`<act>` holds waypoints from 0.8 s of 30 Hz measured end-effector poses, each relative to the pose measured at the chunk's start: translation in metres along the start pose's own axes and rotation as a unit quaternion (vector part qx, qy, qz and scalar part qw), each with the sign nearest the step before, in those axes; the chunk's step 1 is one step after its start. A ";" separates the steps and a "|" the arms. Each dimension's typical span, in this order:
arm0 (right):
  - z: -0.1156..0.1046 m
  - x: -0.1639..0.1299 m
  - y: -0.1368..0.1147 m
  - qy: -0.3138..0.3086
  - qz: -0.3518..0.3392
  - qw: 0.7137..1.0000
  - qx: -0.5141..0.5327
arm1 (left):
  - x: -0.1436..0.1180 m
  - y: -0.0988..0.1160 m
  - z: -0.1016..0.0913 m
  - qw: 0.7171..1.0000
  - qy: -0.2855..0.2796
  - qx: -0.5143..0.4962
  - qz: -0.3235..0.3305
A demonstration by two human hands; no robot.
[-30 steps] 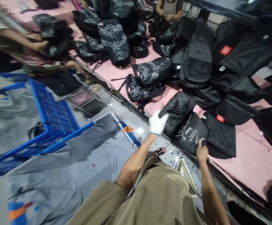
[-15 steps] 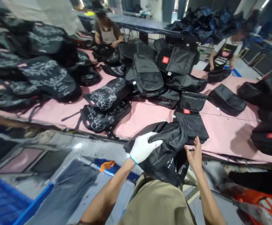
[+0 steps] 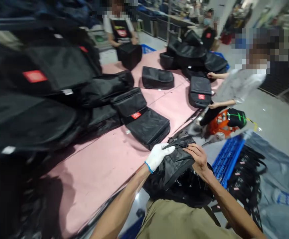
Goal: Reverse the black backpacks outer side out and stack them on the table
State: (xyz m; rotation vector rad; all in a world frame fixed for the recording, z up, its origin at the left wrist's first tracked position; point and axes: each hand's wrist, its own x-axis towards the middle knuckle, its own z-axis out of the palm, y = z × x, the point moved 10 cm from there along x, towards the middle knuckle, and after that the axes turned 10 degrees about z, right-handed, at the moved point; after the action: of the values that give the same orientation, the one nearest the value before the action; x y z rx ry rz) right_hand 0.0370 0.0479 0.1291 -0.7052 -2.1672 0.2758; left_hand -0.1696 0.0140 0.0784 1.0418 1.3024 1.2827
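We have one view only — head-worn, tilted forward and down, close over both hands, facing along the pink desk [image 3: 102, 166]; its far end seems blurred.

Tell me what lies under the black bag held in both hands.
Under the black bag gripped by the left hand and right hand: dark crinkled material and the person's lap. Anything beneath is hidden.
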 end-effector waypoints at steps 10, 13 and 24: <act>-0.162 -0.119 0.050 0.151 0.286 0.933 -0.160 | 0.015 0.010 0.183 0.870 -0.205 0.313 0.321; -0.191 -0.137 0.075 0.189 0.381 0.892 -0.149 | 0.023 -0.001 0.222 0.804 -0.226 0.354 0.421; -0.156 -0.087 0.298 0.035 0.589 0.807 -0.001 | 0.203 -0.017 0.270 0.871 -0.230 0.327 0.285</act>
State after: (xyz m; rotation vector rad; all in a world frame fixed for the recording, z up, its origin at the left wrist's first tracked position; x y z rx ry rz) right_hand 0.3174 0.2358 0.0482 -1.9607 -1.3713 0.8499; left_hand 0.0701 0.2513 0.0602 2.1945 1.0928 0.8870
